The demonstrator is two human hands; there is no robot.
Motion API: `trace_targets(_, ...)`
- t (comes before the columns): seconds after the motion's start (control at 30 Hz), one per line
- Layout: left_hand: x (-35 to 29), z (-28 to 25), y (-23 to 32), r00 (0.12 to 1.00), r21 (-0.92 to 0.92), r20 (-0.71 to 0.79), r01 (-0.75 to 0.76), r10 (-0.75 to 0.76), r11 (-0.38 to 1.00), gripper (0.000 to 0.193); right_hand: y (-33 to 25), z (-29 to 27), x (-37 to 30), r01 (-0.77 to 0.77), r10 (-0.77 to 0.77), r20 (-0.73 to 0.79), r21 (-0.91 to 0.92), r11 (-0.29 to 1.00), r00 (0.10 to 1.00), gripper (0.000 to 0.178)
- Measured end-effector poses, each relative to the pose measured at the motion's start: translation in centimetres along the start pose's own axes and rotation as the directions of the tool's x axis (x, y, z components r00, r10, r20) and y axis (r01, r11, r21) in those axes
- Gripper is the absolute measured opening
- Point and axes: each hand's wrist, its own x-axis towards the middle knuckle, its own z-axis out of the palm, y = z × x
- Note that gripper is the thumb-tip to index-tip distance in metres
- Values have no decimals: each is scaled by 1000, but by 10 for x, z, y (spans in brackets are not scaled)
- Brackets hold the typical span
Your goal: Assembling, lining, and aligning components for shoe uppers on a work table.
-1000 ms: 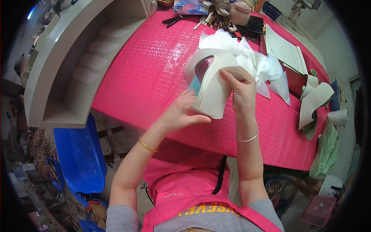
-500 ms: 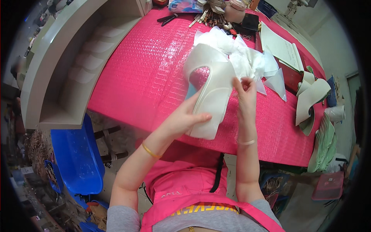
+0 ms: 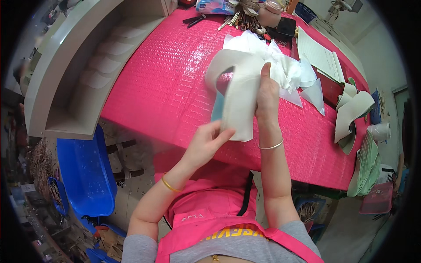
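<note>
Holding the white shoe-upper piece (image 3: 241, 101) above the pink table cover (image 3: 162, 79), we have both hands at its edges, in front of our pink apron (image 3: 210, 206). Our left hand (image 3: 204, 142) closes on the lower left edge, thumb across the front and fingers at the side and behind. Our right hand (image 3: 267, 98) lies along the right edge with the thumb pointing up; its fingers are hidden behind the piece, so we cannot tell whether they press it or merely support it.

The piece curves round a rounded opening on its left side, and a pale blue layer (image 3: 217, 109) shows below that opening. The left edge is a little blurred, so we cannot read its finish.

To handle it well, we would judge, our left thumb should press lightly and flat, since a hard pinch could crease so smooth a face. Our right palm might best carry the weight, leaving our left fingertips free to feel along the edge. The curved band around the opening looks the easiest part to bend, so we should avoid pulling on it.

Crumpled white sheets (image 3: 285, 72) lie just beyond our right hand; tilting the piece slightly toward us would lessen any chance of snagging them. An open notebook (image 3: 318, 55) and a pale green stack (image 3: 368, 164) lie farther right, well apart from our grip.
</note>
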Motion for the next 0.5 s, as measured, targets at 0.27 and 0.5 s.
trace_targets(0.27,58,-32,28,839,-341,-542,-159,-55,926,35,9,40,-50,458,-167,606,-363,812,777,32)
trace_targets(0.5,55,-37,48,859,-387,-500,-103,-114,916,39,14,28,-37,124,77,714,-225,966,696,26)
